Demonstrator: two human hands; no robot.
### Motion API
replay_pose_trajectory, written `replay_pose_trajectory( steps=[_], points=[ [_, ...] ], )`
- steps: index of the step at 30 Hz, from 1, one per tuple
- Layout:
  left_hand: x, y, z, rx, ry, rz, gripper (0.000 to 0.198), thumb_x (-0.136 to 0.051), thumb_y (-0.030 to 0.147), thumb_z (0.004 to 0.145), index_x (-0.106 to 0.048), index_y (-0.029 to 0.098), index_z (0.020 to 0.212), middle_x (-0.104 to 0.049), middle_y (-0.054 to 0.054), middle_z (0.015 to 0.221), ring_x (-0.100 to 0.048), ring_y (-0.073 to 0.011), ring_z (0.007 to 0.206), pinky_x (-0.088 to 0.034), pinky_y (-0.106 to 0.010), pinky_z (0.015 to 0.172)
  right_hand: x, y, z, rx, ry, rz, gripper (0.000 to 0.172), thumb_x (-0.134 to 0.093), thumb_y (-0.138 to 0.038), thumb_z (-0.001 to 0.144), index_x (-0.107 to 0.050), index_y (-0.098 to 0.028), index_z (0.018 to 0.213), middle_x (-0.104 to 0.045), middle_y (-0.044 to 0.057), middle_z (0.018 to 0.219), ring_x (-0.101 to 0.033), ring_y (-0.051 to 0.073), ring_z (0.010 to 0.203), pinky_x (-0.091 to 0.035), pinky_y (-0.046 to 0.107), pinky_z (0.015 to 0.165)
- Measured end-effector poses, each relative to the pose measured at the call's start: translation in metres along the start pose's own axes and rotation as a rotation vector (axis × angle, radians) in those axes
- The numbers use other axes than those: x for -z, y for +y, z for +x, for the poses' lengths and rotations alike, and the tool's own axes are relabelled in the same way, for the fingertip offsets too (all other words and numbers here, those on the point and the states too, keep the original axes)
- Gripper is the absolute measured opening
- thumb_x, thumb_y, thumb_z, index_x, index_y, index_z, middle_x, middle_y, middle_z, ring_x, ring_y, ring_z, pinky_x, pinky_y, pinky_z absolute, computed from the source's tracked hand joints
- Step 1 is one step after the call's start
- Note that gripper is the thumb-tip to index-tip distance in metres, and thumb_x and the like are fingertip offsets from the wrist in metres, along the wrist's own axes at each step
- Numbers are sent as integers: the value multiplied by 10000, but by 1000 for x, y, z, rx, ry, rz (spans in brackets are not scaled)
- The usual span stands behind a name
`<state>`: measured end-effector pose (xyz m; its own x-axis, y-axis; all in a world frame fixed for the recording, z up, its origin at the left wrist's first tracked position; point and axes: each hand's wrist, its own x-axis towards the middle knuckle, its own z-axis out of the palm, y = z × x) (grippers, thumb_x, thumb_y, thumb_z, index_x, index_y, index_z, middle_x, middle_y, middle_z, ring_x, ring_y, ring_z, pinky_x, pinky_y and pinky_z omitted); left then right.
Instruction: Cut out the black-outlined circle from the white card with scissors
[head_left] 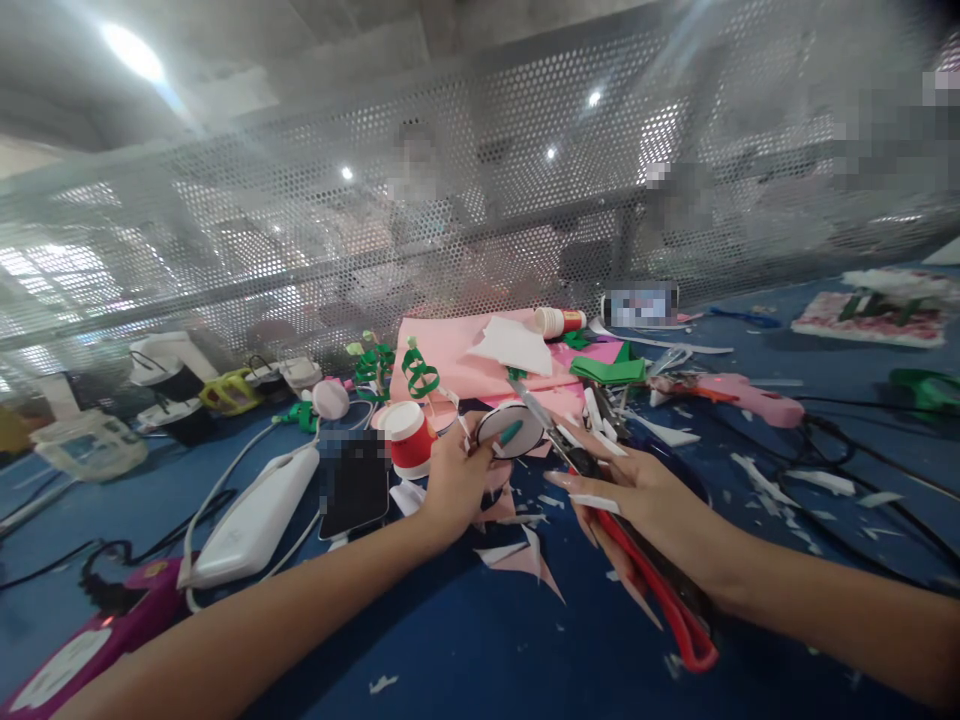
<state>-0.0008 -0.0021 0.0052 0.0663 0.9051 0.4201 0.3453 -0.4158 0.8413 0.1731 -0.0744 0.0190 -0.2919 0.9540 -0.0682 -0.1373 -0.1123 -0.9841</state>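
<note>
My left hand [459, 478] is closed on a white round piece with a dark rim [517, 418], pinched at its near left edge. A teal pointed tip, seemingly my thumbnail, lies across its face. My right hand [637, 500] is wrapped round red-handled scissors [660, 580]. Their metal blades point up and left, close to the round piece's right edge; whether they touch it I cannot tell. Just left of my left hand stands a red and white paper cup [409, 440]. Pink and white paper scraps [525, 555] lie below my hands.
Pink paper [431, 345] and stacked paper cups [559, 321] lie behind my hands. At left are a white power strip [255, 515], a dark phone [356, 485] and cables. A pink glue gun [750, 398] lies right. A perforated metal screen [480, 200] stands behind the blue table.
</note>
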Motion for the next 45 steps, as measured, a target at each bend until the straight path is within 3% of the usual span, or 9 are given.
replay_pose_trajectory(
  steps=[17,27,36,41,45],
  points=[
    [-2,1,-10,70,-173,-106,214,-526,161,701,-649,198,872,-572,28,684,-518,-90,611,-453,-181,536,3,-1,0,16,-11,-14,820,-543,-301,805,-38,-257,1450,-527,-79,450,-455,87,261,-402,164,262],
    [-2,2,-8,74,-96,-147,166,-512,153,698,-633,179,809,-572,28,690,-565,-120,688,-494,-225,611,3,1,3,30,-39,-19,811,-545,-310,800,-65,-241,1450,-540,-68,468,-463,84,263,-398,157,267],
    [-2,2,-10,34,-163,-59,178,-510,141,683,-658,178,774,-525,38,593,-466,-78,528,-450,-195,539,3,-1,2,33,-59,-26,779,-534,-282,811,-87,-246,1448,-546,-67,461,-463,76,256,-360,133,256],
    [-3,6,-8,154,-97,-122,186,-520,168,684,-632,189,831,-546,32,648,-520,-101,563,-459,-195,481,2,0,3,32,-39,-83,816,-535,-284,815,-21,-261,1449,-563,-66,487,-501,92,274,-406,151,268],
    [-2,5,-11,58,-103,-33,178,-520,180,712,-653,192,828,-557,31,631,-516,-98,574,-441,-184,495,1,0,2,26,-23,-122,815,-532,-287,819,-13,-278,1448,-579,-61,521,-514,95,281,-421,157,263]
  ],
)
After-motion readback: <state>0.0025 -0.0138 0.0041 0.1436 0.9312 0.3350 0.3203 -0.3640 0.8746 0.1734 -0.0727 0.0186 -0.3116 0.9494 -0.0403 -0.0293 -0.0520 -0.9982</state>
